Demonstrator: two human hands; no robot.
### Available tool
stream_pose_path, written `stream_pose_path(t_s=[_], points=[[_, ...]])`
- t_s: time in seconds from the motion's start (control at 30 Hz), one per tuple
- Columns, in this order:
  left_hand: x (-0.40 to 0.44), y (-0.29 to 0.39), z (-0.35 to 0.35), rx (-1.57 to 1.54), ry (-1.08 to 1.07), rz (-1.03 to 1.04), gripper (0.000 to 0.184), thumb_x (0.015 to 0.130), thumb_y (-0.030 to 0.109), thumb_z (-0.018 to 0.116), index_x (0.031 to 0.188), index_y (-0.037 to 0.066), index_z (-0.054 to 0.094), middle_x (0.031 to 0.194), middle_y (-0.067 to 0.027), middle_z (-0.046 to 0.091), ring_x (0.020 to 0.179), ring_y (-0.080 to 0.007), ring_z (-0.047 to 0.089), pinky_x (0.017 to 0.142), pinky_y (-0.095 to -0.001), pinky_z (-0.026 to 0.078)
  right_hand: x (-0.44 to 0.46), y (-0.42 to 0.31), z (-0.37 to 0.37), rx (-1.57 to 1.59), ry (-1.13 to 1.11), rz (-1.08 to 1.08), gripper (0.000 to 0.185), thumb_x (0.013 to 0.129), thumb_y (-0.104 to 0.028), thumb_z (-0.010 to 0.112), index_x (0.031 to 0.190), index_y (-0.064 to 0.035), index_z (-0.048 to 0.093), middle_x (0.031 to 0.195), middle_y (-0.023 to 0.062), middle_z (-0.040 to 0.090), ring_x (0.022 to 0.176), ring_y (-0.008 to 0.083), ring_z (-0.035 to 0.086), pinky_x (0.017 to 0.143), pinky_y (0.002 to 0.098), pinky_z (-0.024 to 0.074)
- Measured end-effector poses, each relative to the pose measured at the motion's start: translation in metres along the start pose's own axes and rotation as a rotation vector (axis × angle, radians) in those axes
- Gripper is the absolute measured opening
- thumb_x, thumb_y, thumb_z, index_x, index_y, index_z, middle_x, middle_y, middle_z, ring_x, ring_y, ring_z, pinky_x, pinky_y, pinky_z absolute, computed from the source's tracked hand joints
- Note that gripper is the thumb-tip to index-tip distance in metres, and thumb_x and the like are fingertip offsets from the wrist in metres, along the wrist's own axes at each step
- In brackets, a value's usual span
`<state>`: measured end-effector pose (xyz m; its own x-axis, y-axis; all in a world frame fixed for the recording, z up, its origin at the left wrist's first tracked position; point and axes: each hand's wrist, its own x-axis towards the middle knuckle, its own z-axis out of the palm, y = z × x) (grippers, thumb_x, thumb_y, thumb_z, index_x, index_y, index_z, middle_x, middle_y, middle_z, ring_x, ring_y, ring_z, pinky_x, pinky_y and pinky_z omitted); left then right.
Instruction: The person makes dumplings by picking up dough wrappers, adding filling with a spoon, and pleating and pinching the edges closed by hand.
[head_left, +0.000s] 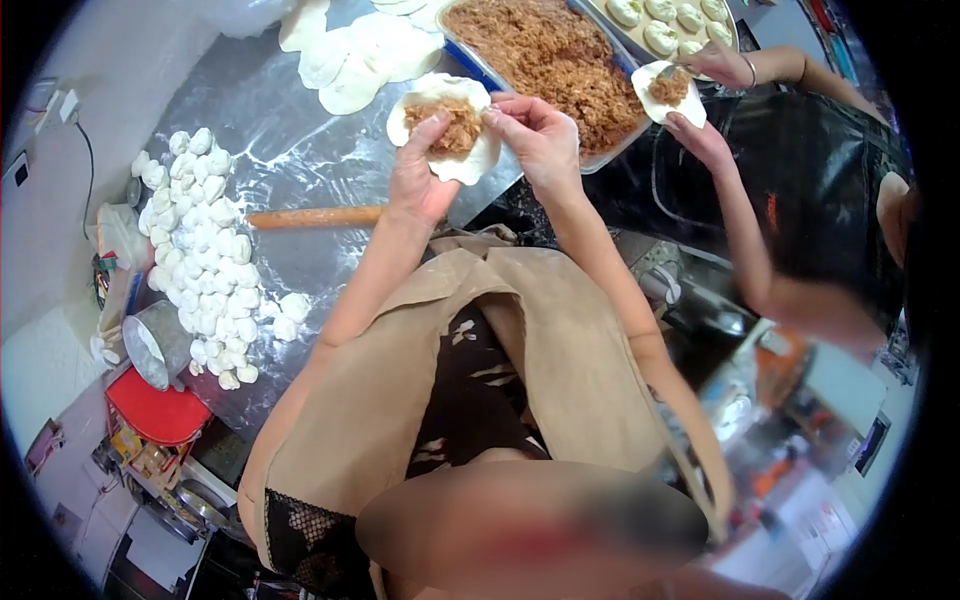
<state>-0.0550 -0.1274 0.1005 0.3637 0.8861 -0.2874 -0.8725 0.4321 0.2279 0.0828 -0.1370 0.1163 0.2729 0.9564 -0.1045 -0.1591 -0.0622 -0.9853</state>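
Observation:
A round dough wrapper (478, 160) with brown minced filling (458, 128) on it is held up over the table's edge. My left hand (422, 180) carries it from below, the thumb resting on the filling. At the wrapper's right edge, the fingers of my right hand (540, 135) pinch the dough. Right behind is a tub of minced filling (545, 50). Flat wrappers (360, 60) lie overlapping on the table beyond my left hand. A wooden rolling pin (315, 217) lies near my left forearm.
Many small dough pieces (205, 240) cover the table's left side, with a metal bowl (155, 345) by them. At right, a co-worker's hands (705, 140) hold another filled wrapper (668, 95). Behind them stands a tray (735, 35) of shaped buns.

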Motion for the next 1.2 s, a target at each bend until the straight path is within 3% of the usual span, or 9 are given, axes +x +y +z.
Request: stream_pose_path(t_s=[0.23, 0.33, 0.43, 0.53, 0.63, 0.7, 0.97, 1.03, 1.2], points=[[-0.002, 0.001, -0.004, 0.036, 0.004, -0.006, 0.043, 0.083, 0.007, 0.060, 0.123, 0.004, 0.046, 0.118, -0.0128, 0.056, 0.110, -0.0276, 0.054, 0.098, -0.0458, 0.043, -0.002, -0.010, 0.008, -0.052, 0.117, 0.022, 0.017, 0.077, -0.007, 0.070, 0.088, 0.0050, 0.065, 0.079, 0.0073, 0.067, 0.069, 0.0084, 0.060, 0.063, 0.0218, 0.0485], [-0.004, 0.005, -0.004, 0.022, 0.024, -0.019, 0.040, 0.083, 0.006, 0.061, 0.120, 0.004, 0.048, 0.114, -0.0123, 0.058, 0.107, -0.0268, 0.057, 0.095, -0.0441, 0.046, 0.003, -0.008, 0.000, 0.007, 0.006, 0.062, 0.017, 0.078, -0.008, 0.070, 0.089, 0.0044, 0.065, 0.079, 0.0067, 0.066, 0.070, 0.0080, 0.059, 0.064, 0.0211, 0.0484], [-0.005, 0.009, -0.006, 0.021, 0.016, -0.044, 0.037, 0.082, 0.004, 0.060, 0.117, 0.004, 0.050, 0.111, -0.0119, 0.059, 0.103, -0.0256, 0.059, 0.091, -0.0422, 0.049, 0.007, -0.009, -0.006, -0.195, -0.143, 0.225, 0.016, 0.078, -0.008, 0.070, 0.089, 0.0038, 0.065, 0.078, 0.0055, 0.066, 0.069, 0.0077, 0.059, 0.064, 0.0205, 0.0481], [-0.008, 0.010, -0.003, 0.054, 0.010, -0.062, 0.036, 0.081, 0.003, 0.060, 0.116, 0.002, 0.050, 0.110, -0.0121, 0.059, 0.101, -0.0252, 0.059, 0.090, -0.0412, 0.050, 0.004, -0.008, -0.001, -0.248, -0.141, 0.149, 0.015, 0.078, -0.007, 0.070, 0.088, 0.0032, 0.065, 0.078, 0.0044, 0.066, 0.068, 0.0072, 0.059, 0.064, 0.0201, 0.0476], [-0.007, 0.011, -0.004, 0.095, 0.014, -0.064, 0.035, 0.081, 0.001, 0.059, 0.116, 0.002, 0.051, 0.108, -0.0121, 0.060, 0.099, -0.0246, 0.060, 0.088, -0.0401, 0.051, 0.002, -0.004, 0.005, -0.032, -0.116, 0.028, 0.014, 0.077, -0.006, 0.069, 0.088, 0.0031, 0.065, 0.076, 0.0038, 0.065, 0.068, 0.0070, 0.058, 0.063, 0.0202, 0.0473], [-0.006, 0.011, -0.006, 0.110, 0.023, -0.063, 0.035, 0.081, 0.001, 0.059, 0.115, 0.001, 0.051, 0.107, -0.0121, 0.060, 0.098, -0.0244, 0.061, 0.087, -0.0396, 0.052, -0.002, -0.008, 0.006, -0.209, -0.043, -0.076, 0.013, 0.077, -0.004, 0.068, 0.087, 0.0037, 0.065, 0.075, 0.0040, 0.065, 0.068, 0.0065, 0.058, 0.063, 0.0200, 0.0472], [-0.006, 0.021, -0.015, 0.296, 0.007, -0.108, 0.035, 0.083, 0.008, 0.058, 0.117, -0.001, 0.049, 0.108, -0.0141, 0.059, 0.099, -0.0242, 0.060, 0.086, -0.0389, 0.051, 0.002, -0.007, 0.001, -0.236, -0.155, 0.034, 0.013, 0.076, -0.008, 0.067, 0.083, 0.0022, 0.065, 0.077, 0.0062, 0.067, 0.068, 0.0086, 0.061, 0.064, 0.0229, 0.0488], [-0.004, 0.022, -0.015, 0.288, 0.042, -0.106, 0.032, 0.082, 0.006, 0.060, 0.112, -0.001, 0.052, 0.104, -0.0129, 0.061, 0.094, -0.0235, 0.062, 0.082, -0.0377, 0.053, -0.004, -0.007, 0.004, -0.321, -0.091, -0.128, 0.014, 0.076, -0.008, 0.067, 0.084, 0.0025, 0.065, 0.077, 0.0065, 0.067, 0.069, 0.0098, 0.062, 0.064, 0.0237, 0.0491], [-0.008, 0.028, -0.007, 0.382, 0.070, -0.122, 0.030, 0.079, 0.005, 0.063, 0.108, -0.001, 0.056, 0.100, -0.0111, 0.062, 0.088, -0.0216, 0.064, 0.077, -0.0356, 0.055, -0.006, -0.012, 0.010, -0.313, -0.114, -0.138, 0.013, 0.075, -0.008, 0.066, 0.084, 0.0012, 0.065, 0.075, 0.0072, 0.066, 0.070, 0.0115, 0.062, 0.065, 0.0255, 0.0495]])
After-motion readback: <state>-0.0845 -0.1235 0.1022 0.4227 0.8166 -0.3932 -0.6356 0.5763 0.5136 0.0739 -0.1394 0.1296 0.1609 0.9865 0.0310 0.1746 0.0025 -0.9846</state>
